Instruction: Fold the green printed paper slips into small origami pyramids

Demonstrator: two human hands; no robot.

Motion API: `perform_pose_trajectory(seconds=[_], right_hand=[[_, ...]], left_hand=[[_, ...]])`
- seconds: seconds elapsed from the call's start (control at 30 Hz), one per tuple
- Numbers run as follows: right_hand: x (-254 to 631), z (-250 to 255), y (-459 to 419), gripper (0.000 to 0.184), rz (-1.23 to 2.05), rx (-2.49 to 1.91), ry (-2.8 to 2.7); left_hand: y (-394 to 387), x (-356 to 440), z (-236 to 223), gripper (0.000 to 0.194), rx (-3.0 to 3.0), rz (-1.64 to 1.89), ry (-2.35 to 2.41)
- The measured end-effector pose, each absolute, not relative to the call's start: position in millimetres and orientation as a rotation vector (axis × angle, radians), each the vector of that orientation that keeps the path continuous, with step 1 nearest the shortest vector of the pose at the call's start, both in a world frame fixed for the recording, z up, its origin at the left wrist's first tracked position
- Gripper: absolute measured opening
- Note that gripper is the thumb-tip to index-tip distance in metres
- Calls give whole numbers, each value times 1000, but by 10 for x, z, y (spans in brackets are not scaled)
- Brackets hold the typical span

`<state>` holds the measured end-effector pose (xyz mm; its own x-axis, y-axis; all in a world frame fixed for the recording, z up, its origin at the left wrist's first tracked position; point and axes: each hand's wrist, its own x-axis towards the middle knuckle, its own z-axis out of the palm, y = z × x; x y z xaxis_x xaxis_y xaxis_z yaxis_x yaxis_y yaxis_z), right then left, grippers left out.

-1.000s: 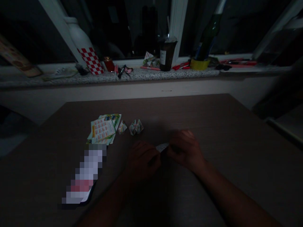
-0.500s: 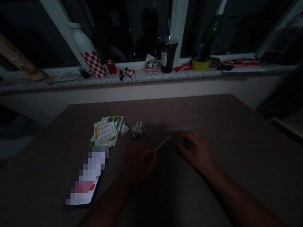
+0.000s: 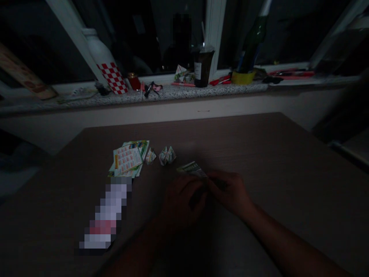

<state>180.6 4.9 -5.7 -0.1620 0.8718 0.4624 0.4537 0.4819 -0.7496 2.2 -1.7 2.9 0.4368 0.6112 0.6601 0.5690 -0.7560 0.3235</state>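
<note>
Right hand (image 3: pixel 230 188) rejoins left hand (image 3: pixel 183 198) at the printed paper (image 3: pixel 191 168)

Half a second ago the right hand stood apart while the paper showed as a thin strip beside the left hand. Now the hands are together, and the paper shows a broader, green-printed face just beyond the left hand's knuckles, its right end meeting the right fingertips. The right thumb and fingers appear to pinch that end; the left fingers curl at the near edge, but in this dim light I cannot tell whether they grip it.

This suggests the paper has been turned and is being worked with both hands, its shaping seemingly unfinished.

Beyond the left hand sit the larger folded piece (image 3: pixel 167 155) and, farther left, the smaller folded piece (image 3: pixel 150 156), next to the paper stack (image 3: pixel 128 159). The phone (image 3: pixel 106 211) lies left of the left hand; all rest apart from both hands, apparently unmoved.
</note>
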Motion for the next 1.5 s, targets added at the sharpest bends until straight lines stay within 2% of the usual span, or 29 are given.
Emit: perform_pose_trajectory(seconds=[0.17, 0.23, 0.3, 0.4, 0.5, 0.73, 0.97, 1.07, 1.17, 1.27, 1.4, 1.5], right_hand=[[1905, -28, 75, 13, 29, -1014, -2085], [1906, -13, 79, 13, -79, -999, -2154], [1894, -8, 84, 12, -123, -974, -2183], [1868, -16, 92, 10, -149, -940, -2164], [1845, -29, 101, 8, -165, -901, -2116], [1808, -42, 106, 9, -140, -772, -2099], [1850, -34, 118, 13, -87, -817, -2051], [1903, -48, 145, 12, -68, -845, -2020], [1924, -51, 167, 12, -35, -857, -2027], [1895, -46, 170, 11, 0, -850, -2071], [1834, -33, 150, 7, -16, -887, -2058], [1832, -21, 140, 3, -82, -1001, -1992]], left_hand=[[43, -56, 90, 37, 2691, 1461, 1297], [71, -74, 117, 33, 2741, 1370, 1343], [94, -78, 130, 19, 2754, 1290, 1312], [110, -65, 127, 4, 2739, 1232, 1251], [109, -41, 120, 2, 2732, 1234, 1229], [110, 28, 113, 11, 2777, 1218, 1259], [211, -152, 178, 13, 2759, 1200, 1576], [255, -313, 208, 12, 2714, 1320, 1710], [235, -359, 207, 4, 2670, 1341, 1588], [171, -267, 173, 22, 2662, 1218, 1459], [110, -121, 114, 11, 2776, 981, 1229], [97, -90, 95, 14, 2799, 987, 1148]])
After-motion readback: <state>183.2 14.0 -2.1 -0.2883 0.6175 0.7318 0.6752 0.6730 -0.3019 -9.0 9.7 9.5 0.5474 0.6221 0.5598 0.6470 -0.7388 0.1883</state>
